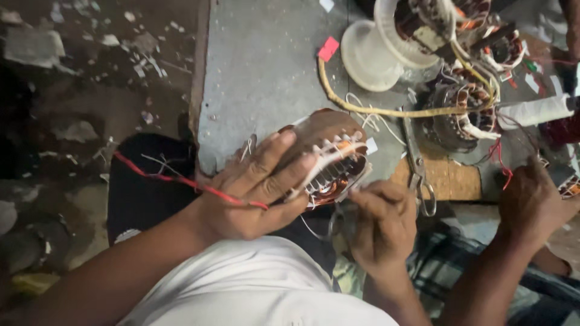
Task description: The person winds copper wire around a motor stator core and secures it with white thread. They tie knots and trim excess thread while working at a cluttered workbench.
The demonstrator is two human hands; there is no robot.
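Head view: the left hand (254,193) lies spread over a stator (329,160) at the frame's middle, fingers splayed across its brown top and palm wrapped round its near side, gripping it. The stator is tilted, its copper windings and white slot liners facing 4 o'clock, and rests at the near edge of the grey bench (266,72). A red wire (181,181) crosses the left wrist, running out toward 9 o'clock.

The right hand (380,220), just at 4 o'clock of the stator, is curled with fingertips pinched together at the windings' lower edge; what they pinch is too small to tell, though thin white wire (314,229) loops below them.

Scissors (420,175) lie on the bench at 3 o'clock of the stator, near the right hand. A yellow cable (386,111) curves from 12 toward 2 o'clock, reaching a second stator (462,115). A white spool (374,54) stands at 1 o'clock. At 3 o'clock, well apart, another person's hand (534,202) rests by the bench edge. The littered floor (90,90) fills the 9 to 11 o'clock side.
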